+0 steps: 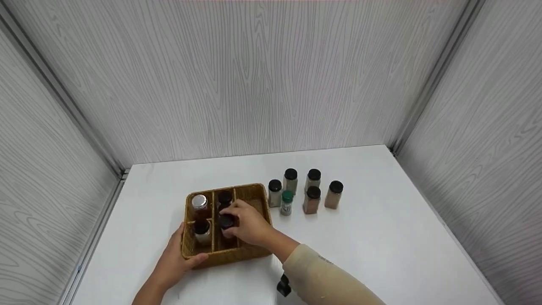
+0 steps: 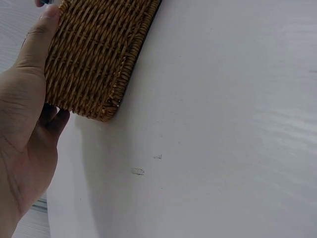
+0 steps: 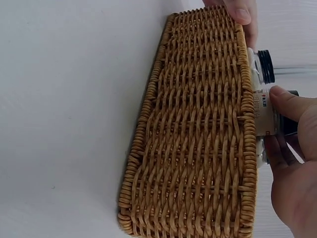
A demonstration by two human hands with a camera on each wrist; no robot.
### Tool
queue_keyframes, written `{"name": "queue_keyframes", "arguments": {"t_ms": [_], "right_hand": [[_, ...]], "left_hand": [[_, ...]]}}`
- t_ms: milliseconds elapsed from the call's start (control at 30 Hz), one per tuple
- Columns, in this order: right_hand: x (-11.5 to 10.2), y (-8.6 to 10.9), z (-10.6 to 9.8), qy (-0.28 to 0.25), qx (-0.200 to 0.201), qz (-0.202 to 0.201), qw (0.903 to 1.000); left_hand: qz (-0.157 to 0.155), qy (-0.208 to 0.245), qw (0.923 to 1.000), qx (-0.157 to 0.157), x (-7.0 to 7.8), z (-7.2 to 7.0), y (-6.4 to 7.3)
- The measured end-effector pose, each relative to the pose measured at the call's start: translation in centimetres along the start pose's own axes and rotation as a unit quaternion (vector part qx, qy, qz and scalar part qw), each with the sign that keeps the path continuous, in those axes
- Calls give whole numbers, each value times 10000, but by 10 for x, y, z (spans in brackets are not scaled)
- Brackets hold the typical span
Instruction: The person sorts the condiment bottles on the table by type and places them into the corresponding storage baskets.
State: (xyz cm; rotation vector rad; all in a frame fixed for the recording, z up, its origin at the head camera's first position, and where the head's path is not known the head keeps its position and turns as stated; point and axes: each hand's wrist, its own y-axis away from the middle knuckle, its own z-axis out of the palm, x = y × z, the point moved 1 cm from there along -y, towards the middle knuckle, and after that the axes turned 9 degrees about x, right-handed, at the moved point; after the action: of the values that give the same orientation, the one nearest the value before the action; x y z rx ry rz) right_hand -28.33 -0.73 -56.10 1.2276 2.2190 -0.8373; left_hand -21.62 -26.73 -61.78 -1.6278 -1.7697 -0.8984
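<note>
A brown wicker basket (image 1: 230, 256) with divided compartments sits on the white table. My left hand (image 1: 171, 259) grips its near left corner, thumb on the near side and fingers along the left side. Over the middle compartment, my right hand (image 1: 250, 225) pinches a dark-lidded jar (image 1: 227, 221) from above. In the right wrist view this labelled jar (image 3: 264, 110) sticks up past the basket rim between thumb and fingers; its lower part is hidden. Behind it stands another dark-lidded jar (image 1: 225, 196). The left column holds a silver-lidded jar (image 1: 199, 202) and a black-lidded jar (image 1: 202, 232).
Right of the basket stand several black-lidded spice jars (image 1: 311, 201) and a small green-capped bottle (image 1: 286, 203). A small black object (image 1: 283, 286) lies by the right sleeve (image 1: 324, 275). Grey wood-grain panels (image 1: 237, 76) enclose the table at the back and sides.
</note>
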Motion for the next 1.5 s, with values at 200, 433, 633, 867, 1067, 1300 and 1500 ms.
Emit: {"name": "queue_keyframes", "arguments": {"t_ms": [200, 433, 633, 867, 1067, 1300, 1500], "right_hand": [[5, 0, 2, -97, 167, 273, 9994], [7, -2, 3, -386, 164, 706, 9966], [6, -3, 3, -447, 134, 894, 9949], [7, -1, 1, -492, 2, 963, 9941], [9, 1, -2, -814, -84, 881, 9927], [11, 3, -6, -1244, -214, 825, 9886], [17, 7, -12, -1532, -196, 769, 9850]], "left_hand": [[16, -51, 10000, -32, 3, 0, -1], [121, 75, 9999, -28, 4, 0, -2], [92, 117, 9999, -30, 3, 1, -4], [67, -72, 10000, 8, 5, 1, -1], [61, -41, 10000, 11, 5, 1, 0], [129, -175, 9998, 11, 4, -1, -1], [192, -348, 9992, -21, 4, -3, -2]]}}
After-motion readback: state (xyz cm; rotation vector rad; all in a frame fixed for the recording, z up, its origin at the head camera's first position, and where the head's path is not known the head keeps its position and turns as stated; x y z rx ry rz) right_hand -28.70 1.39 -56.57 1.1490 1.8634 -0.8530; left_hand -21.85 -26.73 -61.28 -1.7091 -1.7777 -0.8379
